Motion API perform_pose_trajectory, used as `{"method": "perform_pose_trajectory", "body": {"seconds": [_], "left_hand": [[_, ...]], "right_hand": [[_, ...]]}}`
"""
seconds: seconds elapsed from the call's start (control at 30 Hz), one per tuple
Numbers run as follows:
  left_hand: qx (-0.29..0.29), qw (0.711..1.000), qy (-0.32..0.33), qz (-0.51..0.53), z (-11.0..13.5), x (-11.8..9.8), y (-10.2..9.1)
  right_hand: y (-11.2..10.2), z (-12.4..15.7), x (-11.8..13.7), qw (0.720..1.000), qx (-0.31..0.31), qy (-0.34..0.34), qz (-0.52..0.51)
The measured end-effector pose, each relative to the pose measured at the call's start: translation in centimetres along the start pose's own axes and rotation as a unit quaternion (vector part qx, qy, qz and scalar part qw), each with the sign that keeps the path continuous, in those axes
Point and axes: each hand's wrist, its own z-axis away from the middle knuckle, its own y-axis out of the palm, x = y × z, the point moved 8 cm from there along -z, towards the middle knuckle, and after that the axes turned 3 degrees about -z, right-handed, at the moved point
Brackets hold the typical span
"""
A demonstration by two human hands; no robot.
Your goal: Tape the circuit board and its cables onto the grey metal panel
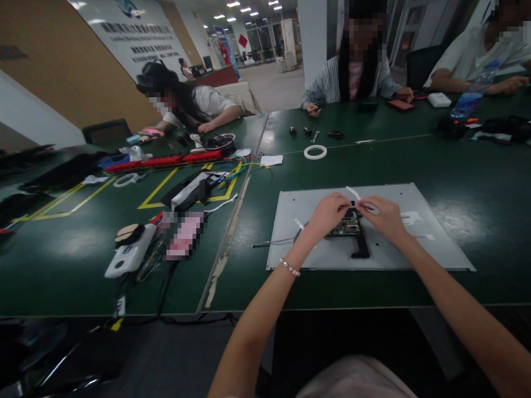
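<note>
Over a green circuit board (347,226) my two hands almost meet. My left hand (331,214) is closed in a pinch at the board's far edge, and what its fingertips hold is too small to name. Between the fingers of my right hand (384,218) is a white strip (352,192), one end sticking out beyond the fingertips. A black bracket-like part (362,246) reaches from the board toward me. Underneath lies a flat light-grey panel (290,207). Thin dark wires (274,242) leave its left side.
Beyond the panel lie a tape roll (315,152) and a small wrench (316,136). To the left are a phone (186,236), a white device (130,251), a black box (188,190) and red power strips (166,160). A bottle (475,91) stands far right. Several people sit around the table.
</note>
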Motion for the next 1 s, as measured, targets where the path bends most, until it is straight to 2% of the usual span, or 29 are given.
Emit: {"method": "perform_pose_trajectory", "body": {"seconds": [0.07,0.13,0.23,0.3,0.33,0.5,0.63,0.7,0.9,1.0], "left_hand": [[0.01,0.999,0.022,-0.021,-0.6,0.1,0.4],[0.002,0.999,0.021,-0.041,-0.9,0.6,0.4],[-0.006,0.998,0.004,-0.062,-1.0,1.6,0.2],[0.006,0.997,0.001,-0.073,-0.9,2.0,0.5],[0.014,0.997,0.001,-0.076,-0.9,2.1,0.7],[0.022,0.998,0.007,-0.064,-0.9,2.4,1.2],[-0.008,1.0,0.002,-0.024,-0.8,2.6,1.1],[-0.029,1.0,-0.009,-0.007,-0.7,2.9,0.9],[-0.06,0.998,-0.019,0.018,-0.5,3.2,0.7],[-0.048,0.999,-0.021,0.009,-0.3,3.4,1.0]], "right_hand": [[-0.1,-0.1,-0.7,0.998,-0.012,0.049,-0.023],[-0.1,0.0,-2.2,0.986,-0.032,0.137,-0.094],[0.7,0.8,-4.9,0.928,-0.054,0.28,-0.239],[1.3,1.3,-5.9,0.897,-0.052,0.333,-0.286],[1.5,1.5,-6.2,0.892,-0.046,0.345,-0.289],[2.0,2.1,-7.1,0.896,-0.016,0.364,-0.255],[1.6,1.7,-6.8,0.931,-0.018,0.317,-0.181],[1.7,1.6,-6.4,0.936,-0.006,0.309,-0.17],[2.6,1.9,-6.2,0.896,0.013,0.366,-0.25],[2.5,2.0,-6.5,0.898,0.013,0.369,-0.24]]}}
